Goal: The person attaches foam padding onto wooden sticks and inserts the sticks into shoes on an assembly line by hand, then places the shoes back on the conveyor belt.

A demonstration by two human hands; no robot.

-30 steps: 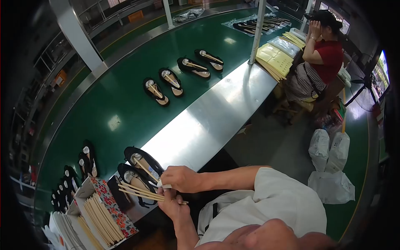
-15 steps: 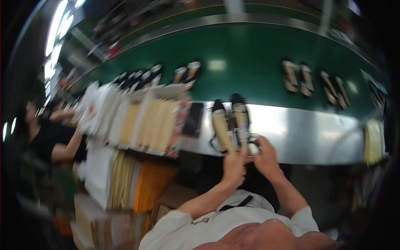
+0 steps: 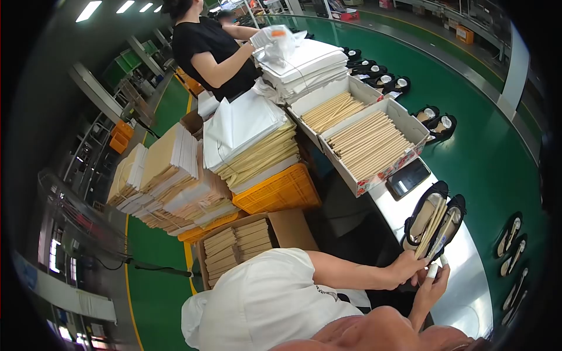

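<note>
A pair of black flat shoes with pale insoles, the left shoe (image 3: 422, 221) and the right shoe (image 3: 455, 217), stands on the metal table edge. My left hand (image 3: 406, 268) is closed around thin wooden sticks (image 3: 434, 225), which point up over the shoes' insoles. Just beside it, at the heels, is my right hand (image 3: 432, 286), its fingers bent together and white coverings on some fingertips. What lies between those fingers is hidden. A dark phone (image 3: 408, 179) lies beyond the shoes.
Two open boxes of wooden sticks, a near box (image 3: 370, 146) and a far box (image 3: 332, 111), stand beside stacked white paper (image 3: 301, 65). More shoes line the green belt (image 3: 468, 169). A co-worker (image 3: 213, 58) stands at the far left. Yellow crates (image 3: 278, 190) hold paper stacks.
My view has swung left, bringing the stacks and co-worker into fuller sight and shifting the hands toward the lower right. Both hands stay close together at the shoes' heels.
</note>
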